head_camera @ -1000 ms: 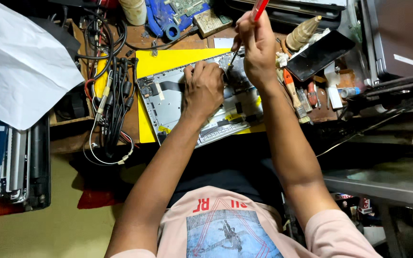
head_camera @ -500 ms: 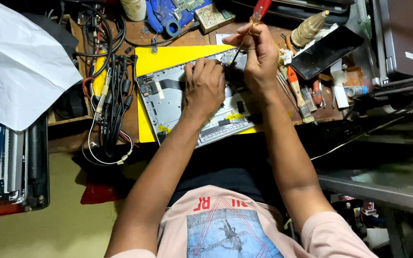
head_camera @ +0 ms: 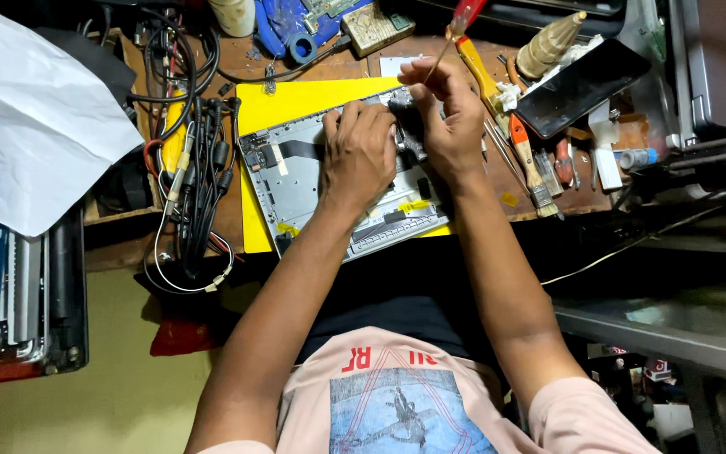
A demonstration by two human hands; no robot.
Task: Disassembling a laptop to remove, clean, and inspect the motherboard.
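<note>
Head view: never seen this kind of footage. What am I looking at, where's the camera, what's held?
One camera, worn on the person's head, looks straight down at their two bare hands. No robot. On a cluttered wooden bench lies an opened grey laptop chassis on a yellow mat. The left hand presses flat on the chassis. The right hand pinches a red-handled screwdriver by its shaft, tip at the chassis edge. Around them: black cables, a brush, a dark phone.

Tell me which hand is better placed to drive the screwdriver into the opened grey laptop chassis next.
Probably the right hand: it already grips the red-handled screwdriver, tip down over the opened grey laptop chassis. The left hand lies flat on the chassis, steadying it.
</note>
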